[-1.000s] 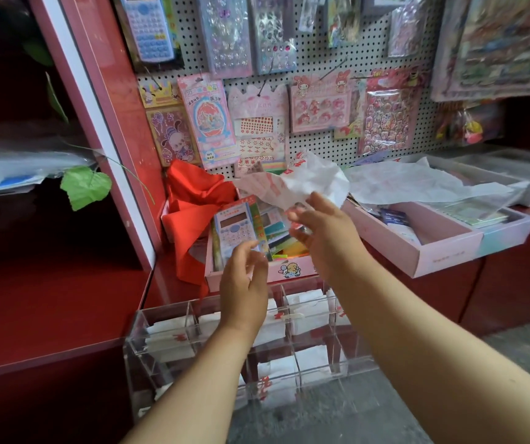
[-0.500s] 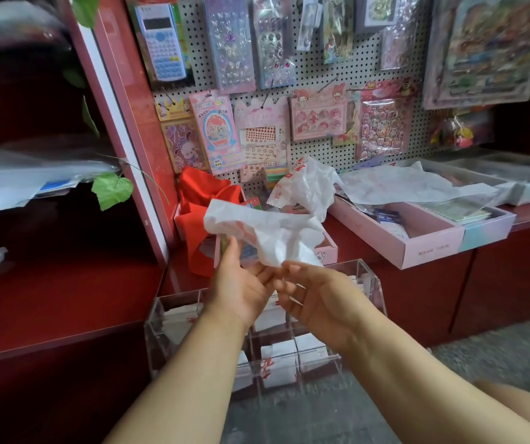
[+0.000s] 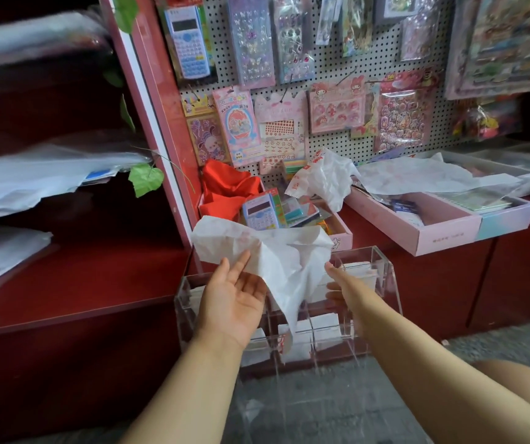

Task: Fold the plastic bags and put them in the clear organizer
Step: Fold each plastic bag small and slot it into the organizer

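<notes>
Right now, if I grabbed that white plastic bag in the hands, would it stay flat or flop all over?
Probably flop. The white plastic bag sags between the left hand and right hand, with a tail drooping over the clear organizer. It looks thin and crinkled, so likely very light. It may also slip, since only the fingertips catch it.

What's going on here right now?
A person is spreading a crumpled white plastic bag between both hands above the clear organizer. The left hand, palm up, pinches one edge with the thumb; the right hand holds the other side, its fingers mostly hidden behind the bag. The bag is not yet folded. Several organizer compartments already hold folded bags. Another loose bag lies on the pink box behind.
</notes>
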A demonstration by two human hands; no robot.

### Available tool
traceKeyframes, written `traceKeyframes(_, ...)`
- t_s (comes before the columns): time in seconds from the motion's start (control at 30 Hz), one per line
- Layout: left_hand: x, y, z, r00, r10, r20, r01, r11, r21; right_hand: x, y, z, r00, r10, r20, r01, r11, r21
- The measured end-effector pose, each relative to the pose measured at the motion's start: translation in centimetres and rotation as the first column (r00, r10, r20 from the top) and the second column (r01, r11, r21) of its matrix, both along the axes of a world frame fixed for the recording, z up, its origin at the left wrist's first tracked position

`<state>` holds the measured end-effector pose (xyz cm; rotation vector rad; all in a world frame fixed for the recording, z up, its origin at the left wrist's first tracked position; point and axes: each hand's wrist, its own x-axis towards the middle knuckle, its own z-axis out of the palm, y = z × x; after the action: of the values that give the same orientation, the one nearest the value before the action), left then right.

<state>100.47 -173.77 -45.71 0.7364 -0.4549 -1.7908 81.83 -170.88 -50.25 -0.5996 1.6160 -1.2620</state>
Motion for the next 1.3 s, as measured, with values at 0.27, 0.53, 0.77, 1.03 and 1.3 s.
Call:
traceKeyframes(0.27,3.6,4.2,-2.5,0.961,-0.052,0.273,0.066,0.997,-0.041,1.4,0.2,-0.9,0.825,0.296,0.482,-0.082,0.906,-0.416)
traceKeyframes(0.53,8.0,2.1,-4.1,0.687,0.146,0.711,-0.076,0.989,-0.13,1.0,-0.5,-1.1,0.713,0.424,0.559,-0.093,0.846,-0.524)
traceKeyframes(0.77,8.5,1.4,-5.5,0.712,-0.061,0.699,0.061,0.998,0.025,1.5,0.0,0.2,0.622,0.562,0.545,-0.212,0.791,-0.574)
traceKeyframes(1.03,9.9,0.4,-5.4,0.848,0.076,0.525,-0.002,0.99,-0.139,0.7,-0.5,0.3,0.774,0.482,0.412,-0.286,0.845,-0.452)
traceKeyframes(1.3,12.1,0.2,-4.2,0.718,0.41,0.563,-0.154,0.882,-0.446,-0.3,-0.7,1.7,0.966,0.223,0.133,-0.154,0.904,-0.398)
